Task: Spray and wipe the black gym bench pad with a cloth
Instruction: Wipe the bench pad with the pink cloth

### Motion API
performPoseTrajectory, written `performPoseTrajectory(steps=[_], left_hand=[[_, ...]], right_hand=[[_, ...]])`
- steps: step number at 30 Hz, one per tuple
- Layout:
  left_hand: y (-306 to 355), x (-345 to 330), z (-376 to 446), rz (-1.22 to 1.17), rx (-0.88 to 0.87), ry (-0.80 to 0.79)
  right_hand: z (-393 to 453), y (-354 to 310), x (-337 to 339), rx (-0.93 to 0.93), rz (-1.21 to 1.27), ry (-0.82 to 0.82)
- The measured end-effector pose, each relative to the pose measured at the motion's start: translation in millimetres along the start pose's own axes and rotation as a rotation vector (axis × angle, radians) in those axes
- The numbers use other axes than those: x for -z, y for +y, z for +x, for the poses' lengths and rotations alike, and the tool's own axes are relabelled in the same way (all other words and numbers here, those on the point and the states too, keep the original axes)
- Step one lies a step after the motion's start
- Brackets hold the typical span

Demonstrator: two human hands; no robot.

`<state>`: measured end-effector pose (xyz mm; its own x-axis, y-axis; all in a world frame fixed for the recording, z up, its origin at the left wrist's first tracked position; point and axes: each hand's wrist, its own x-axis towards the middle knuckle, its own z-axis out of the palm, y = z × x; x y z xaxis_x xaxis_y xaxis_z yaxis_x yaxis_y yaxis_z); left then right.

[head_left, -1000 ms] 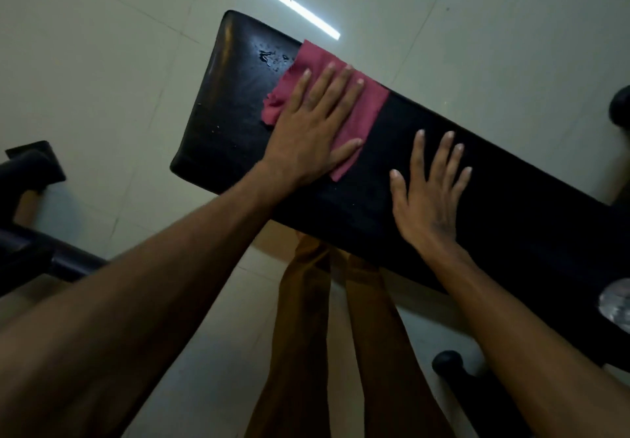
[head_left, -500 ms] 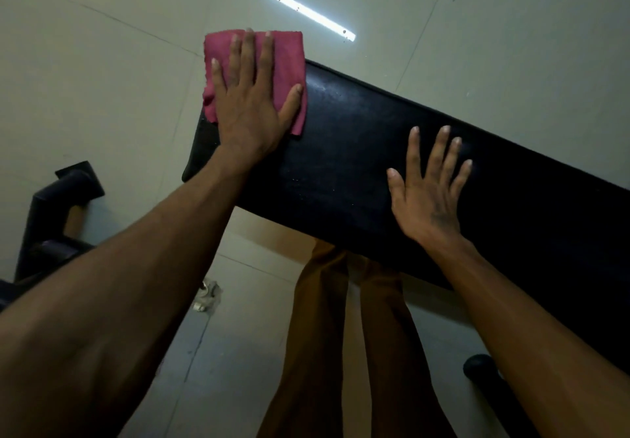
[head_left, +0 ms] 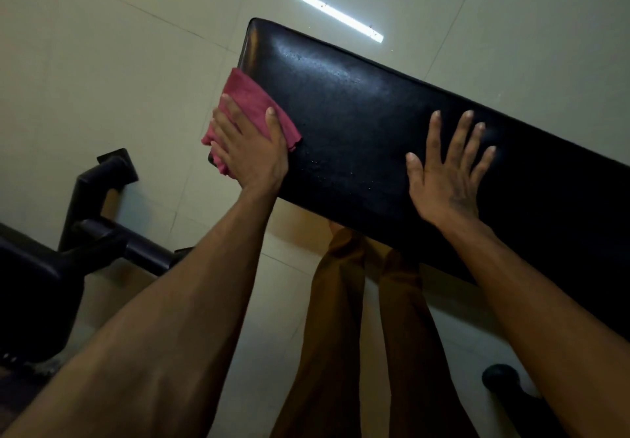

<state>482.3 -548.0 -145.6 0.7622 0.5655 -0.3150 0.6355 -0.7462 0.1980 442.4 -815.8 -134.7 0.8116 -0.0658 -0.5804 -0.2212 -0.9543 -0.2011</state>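
- Nearest the camera, the right hand point(head_left: 446, 178) lies flat and spread on the bench pad point(head_left: 368, 124).
- Farther left, the left hand point(head_left: 250, 151) presses the cloth point(head_left: 250, 100) over the pad's end edge.
- Beyond, the pad's length runs away rightward, droplets unwiped.

Single head view, looking steeply down over both forearms, close above bench pad point(head_left: 392, 124) and floor point(head_left: 102, 62).
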Motion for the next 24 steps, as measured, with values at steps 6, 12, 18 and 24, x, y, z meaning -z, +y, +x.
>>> performPoseTrajectory(steps=[6,12,18,24], left_hand=[[7,-6,-34,-0.100,0.097,-0.032],[22,-29,-109,-0.146,0.055,-0.148],[36,-52,-179,-0.050,-0.183,-0.285],[8,-57,-170,0.026,-0.465,-0.290]], right_hand=[[0,0,-1,0.013,-0.001,0.004],[1,2,0,0.027,-0.008,-0.005],[0,3,3,0.042,-0.001,-0.018],[0,19,10,0.127,0.005,-0.024]])
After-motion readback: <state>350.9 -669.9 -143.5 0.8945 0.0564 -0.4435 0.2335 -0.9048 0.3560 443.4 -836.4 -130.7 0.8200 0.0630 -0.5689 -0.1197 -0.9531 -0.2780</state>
